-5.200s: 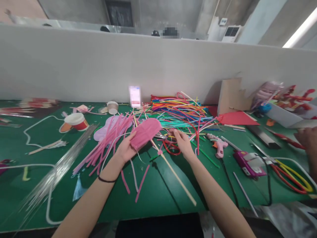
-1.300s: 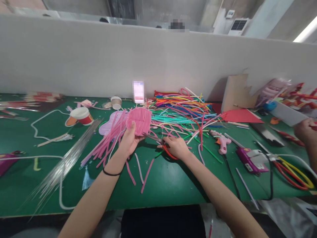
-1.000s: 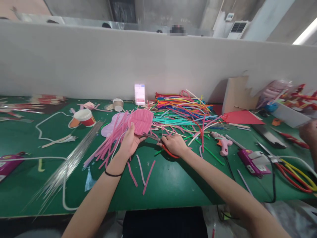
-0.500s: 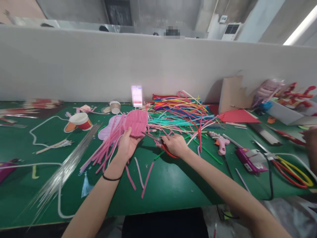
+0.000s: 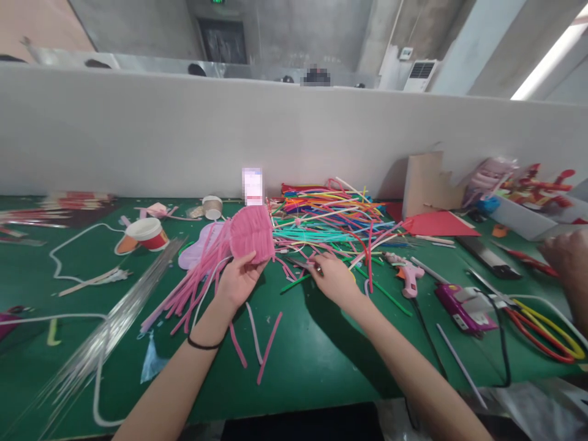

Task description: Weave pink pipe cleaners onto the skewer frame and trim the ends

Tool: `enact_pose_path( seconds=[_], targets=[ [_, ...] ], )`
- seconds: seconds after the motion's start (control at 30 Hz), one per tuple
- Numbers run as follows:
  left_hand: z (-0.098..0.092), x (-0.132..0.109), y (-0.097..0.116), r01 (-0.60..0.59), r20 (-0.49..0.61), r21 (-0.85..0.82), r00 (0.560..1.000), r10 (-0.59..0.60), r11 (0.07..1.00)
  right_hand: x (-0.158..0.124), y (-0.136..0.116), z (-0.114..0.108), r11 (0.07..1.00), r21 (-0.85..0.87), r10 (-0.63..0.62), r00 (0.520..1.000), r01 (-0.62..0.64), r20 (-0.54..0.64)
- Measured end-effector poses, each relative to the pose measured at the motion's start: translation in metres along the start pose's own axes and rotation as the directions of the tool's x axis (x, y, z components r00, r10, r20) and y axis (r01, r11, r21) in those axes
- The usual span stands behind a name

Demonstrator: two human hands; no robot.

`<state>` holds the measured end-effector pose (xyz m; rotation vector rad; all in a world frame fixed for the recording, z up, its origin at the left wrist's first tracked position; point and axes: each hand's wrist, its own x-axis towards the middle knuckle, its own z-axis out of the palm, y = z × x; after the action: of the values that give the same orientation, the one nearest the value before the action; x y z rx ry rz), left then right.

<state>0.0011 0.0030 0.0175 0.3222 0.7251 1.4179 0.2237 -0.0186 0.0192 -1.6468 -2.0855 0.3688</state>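
My left hand is closed on the lower edge of a pink rounded piece that looks built from rows of pipe cleaners. My right hand grips a pair of scissors, whose blades point left, a short way from the piece. Its fingers hide most of the handles. Left of the pink piece, loose pink pipe cleaners lie fanned out, partly over a lilac rounded shape. A few cut pipe cleaner lengths rest on the green table in front of my hands.
Behind my right hand is a heap of coloured pipe cleaners. To the right lie a pink glue gun, a purple power strip and large scissors. A paper cup and thin wires are at left. Another person's hand shows at far right.
The scissors have drawn back to the right, away from the pink piece's edge. My left hand still holds the piece, which is turned slightly. The view has tilted up a little.
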Motion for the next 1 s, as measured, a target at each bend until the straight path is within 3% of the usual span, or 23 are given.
enact_pose_path(
  seconds=[0.03,0.07,0.13,0.2,0.27,0.33,0.47,0.6,0.73,0.87,1.0],
  targets=[
    [0.0,-0.002,-0.003,0.02,0.007,0.019,1.0,-0.021,1.0,0.003,-0.006,0.006,0.97,0.245,0.001,0.999,0.009,-0.043],
    [0.001,-0.003,-0.005,0.038,0.013,0.042,0.999,-0.039,0.998,0.006,-0.012,0.014,0.871,0.491,0.019,0.999,0.007,-0.047],
    [0.001,-0.005,-0.011,0.06,0.024,0.094,0.998,-0.062,0.994,0.008,-0.021,0.031,0.533,0.843,0.078,0.996,-0.076,0.041],
    [0.001,-0.006,-0.016,0.059,0.046,0.14,0.997,-0.066,0.988,0.007,-0.025,0.044,0.273,0.952,0.111,0.988,-0.136,0.109],
    [0.001,-0.006,-0.02,0.042,0.079,0.175,0.995,-0.057,0.984,0.005,-0.025,0.051,0.137,0.979,0.142,0.981,-0.152,0.132],
    [0.002,-0.008,-0.024,0.006,0.116,0.199,0.993,-0.03,0.98,0.003,-0.023,0.052,0.106,0.985,0.175,0.978,-0.137,0.117],
    [0.004,-0.012,-0.029,-0.056,0.18,0.278,0.984,0.005,0.959,0.002,-0.022,0.048,0.142,0.987,0.211,0.976,-0.078,0.047],
    [0.003,-0.015,-0.037,-0.139,0.227,0.371,0.972,0.056,0.918,0.001,-0.029,0.051,0.08,0.997,0.328,0.945,-0.023,-0.004],
    [-0.002,-0.017,-0.047,-0.275,0.239,0.555,0.957,0.166,0.785,0.001,-0.035,0.053,0.126,0.992,0.414,0.907,0.022,-0.073],
    [-0.004,-0.019,-0.053,-0.328,0.203,0.662,0.944,0.26,0.674,0.002,-0.034,0.053,0.175,0.983,0.456,0.881,0.05,-0.126],
    [0.0,-0.018,-0.049,-0.343,0.177,0.577,0.938,0.297,0.741,0.002,-0.03,0.05,0.166,0.986,0.37,0.927,0.004,-0.066]
  ],
)
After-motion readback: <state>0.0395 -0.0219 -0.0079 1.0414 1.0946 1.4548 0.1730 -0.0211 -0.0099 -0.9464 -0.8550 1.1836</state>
